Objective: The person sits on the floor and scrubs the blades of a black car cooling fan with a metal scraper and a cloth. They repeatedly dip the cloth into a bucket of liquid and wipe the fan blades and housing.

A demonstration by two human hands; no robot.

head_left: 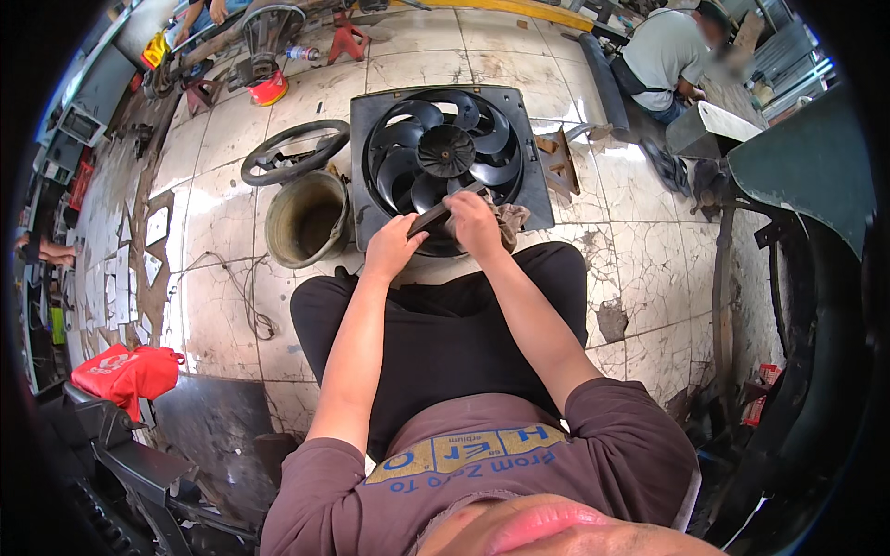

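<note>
A black radiator fan [491,159] in its square shroud [362,199] lies on the floor in front of my knees. Over its near edge I hold a dark flat strip [434,219], tilted up to the right. My left hand [391,248] grips the strip's lower left end between thumb and fingers. Closed around a crumpled grey-brown rag [508,221], my right hand [475,228] is at the strip's upper part. The right palm and part of the rag hide how the cloth meets the strip.
Left of the shroud stand a dirty bucket [277,229] and a steering wheel [262,153]. A rusty metal bracket [558,165] lies to its right. Farther off are a red jack stand [347,39], a red tin [269,90] and a crouching person [663,60]. Cable [243,287] trails across cracked tiles.
</note>
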